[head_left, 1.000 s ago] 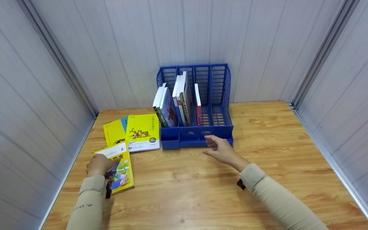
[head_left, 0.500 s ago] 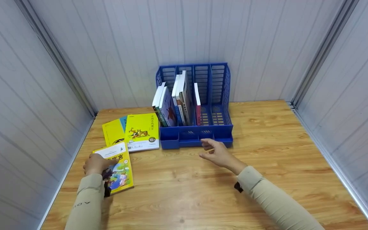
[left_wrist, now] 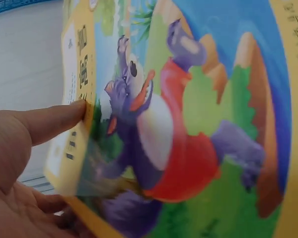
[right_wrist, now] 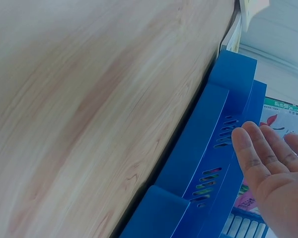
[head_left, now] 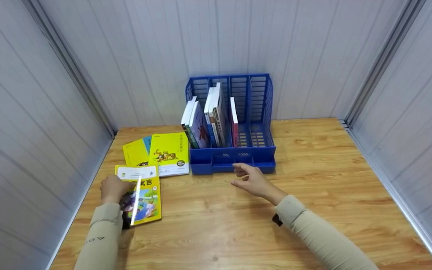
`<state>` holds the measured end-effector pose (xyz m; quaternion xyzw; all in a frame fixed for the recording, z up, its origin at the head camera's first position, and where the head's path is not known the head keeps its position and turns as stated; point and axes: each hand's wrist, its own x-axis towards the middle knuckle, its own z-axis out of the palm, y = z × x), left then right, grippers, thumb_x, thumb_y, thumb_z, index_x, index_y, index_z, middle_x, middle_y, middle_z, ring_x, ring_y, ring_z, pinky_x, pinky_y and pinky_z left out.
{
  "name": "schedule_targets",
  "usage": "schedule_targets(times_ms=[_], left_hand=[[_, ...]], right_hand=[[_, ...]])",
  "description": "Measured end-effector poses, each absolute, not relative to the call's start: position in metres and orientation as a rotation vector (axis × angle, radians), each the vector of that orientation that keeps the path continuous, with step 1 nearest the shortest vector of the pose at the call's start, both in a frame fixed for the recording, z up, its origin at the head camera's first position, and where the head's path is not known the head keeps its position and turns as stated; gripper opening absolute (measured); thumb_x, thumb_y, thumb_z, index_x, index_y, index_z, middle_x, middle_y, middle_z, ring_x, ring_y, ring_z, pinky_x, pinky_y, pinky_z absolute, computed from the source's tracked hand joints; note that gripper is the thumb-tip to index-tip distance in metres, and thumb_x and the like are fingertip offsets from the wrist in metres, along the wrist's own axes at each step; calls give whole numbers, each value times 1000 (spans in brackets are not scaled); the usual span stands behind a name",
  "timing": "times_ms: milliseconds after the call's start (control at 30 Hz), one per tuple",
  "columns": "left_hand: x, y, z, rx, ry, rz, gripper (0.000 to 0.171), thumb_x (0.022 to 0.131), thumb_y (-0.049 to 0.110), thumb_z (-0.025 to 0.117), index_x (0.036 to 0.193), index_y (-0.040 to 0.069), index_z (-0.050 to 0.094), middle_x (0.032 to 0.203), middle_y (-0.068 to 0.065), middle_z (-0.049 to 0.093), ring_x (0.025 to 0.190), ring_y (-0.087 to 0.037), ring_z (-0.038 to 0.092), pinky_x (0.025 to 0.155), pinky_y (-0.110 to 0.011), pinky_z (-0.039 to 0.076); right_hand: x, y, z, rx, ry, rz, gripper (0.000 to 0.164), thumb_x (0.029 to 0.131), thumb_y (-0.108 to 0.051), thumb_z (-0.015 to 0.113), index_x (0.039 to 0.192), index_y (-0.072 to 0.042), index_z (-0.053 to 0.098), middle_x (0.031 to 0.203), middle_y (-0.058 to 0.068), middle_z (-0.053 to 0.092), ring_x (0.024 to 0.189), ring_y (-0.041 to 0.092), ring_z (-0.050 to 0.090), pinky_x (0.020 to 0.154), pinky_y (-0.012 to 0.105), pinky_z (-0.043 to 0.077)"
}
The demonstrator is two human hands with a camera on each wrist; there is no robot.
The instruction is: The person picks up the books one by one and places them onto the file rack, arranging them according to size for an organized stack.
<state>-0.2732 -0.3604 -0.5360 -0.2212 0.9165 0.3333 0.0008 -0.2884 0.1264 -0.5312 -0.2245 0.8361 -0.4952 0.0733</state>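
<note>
In the head view my left hand (head_left: 114, 189) pinches a yellow picture book (head_left: 146, 202) by its left edge. The left wrist view shows the thumb (left_wrist: 64, 116) on the cover, beside a purple wolf in red, and the other fingers behind the book. A bright streak of glare crosses the cover. My right hand (head_left: 255, 182) holds nothing and hovers by the front of a blue desk organizer (head_left: 231, 150). Its fingers (right_wrist: 260, 148) look relaxed and slightly bent in the right wrist view.
Behind the held book lie a yellow book (head_left: 169, 148), another yellow book (head_left: 133, 152) and a partly covered blue one (head_left: 147, 141). Several books (head_left: 214, 112) stand in the organizer's left compartments, with a thin red-spined book (head_left: 234, 123) further right. Panel walls (head_left: 156, 75) enclose the wooden table (head_left: 216, 225).
The held book has turned slightly and shifted right, its left side raised, and glare now shows on its cover. My right hand has drifted a little left and toward me.
</note>
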Motion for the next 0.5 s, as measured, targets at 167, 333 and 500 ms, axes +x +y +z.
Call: schedule_targets(times_ms=[167,333,500], left_hand=[[-276,-353,-536,-627,2852,1246,54,93,19,73,132,-17,65,122,-35,71,94,-34,67,76,-35,55],[-279,-347,-532,-539,2736,1408,54,106,23,58,145,-15,55,130,-34,69,102,-30,72,81,-31,58],[-282,-337,-525,-400,2643,1513,54,114,28,49,152,-11,49,129,-32,71,100,-26,76,83,-32,62]], right_hand=[[-287,121,-531,-699,2524,-1496,60,99,-14,80,150,6,57,137,28,69,126,52,67,106,61,58],[-287,117,-531,-704,2500,-1516,62,99,-18,80,151,7,56,139,29,68,128,53,65,108,64,56],[-287,114,-531,-663,2474,-1510,63,100,-20,80,153,3,56,142,25,67,132,50,64,111,61,54]])
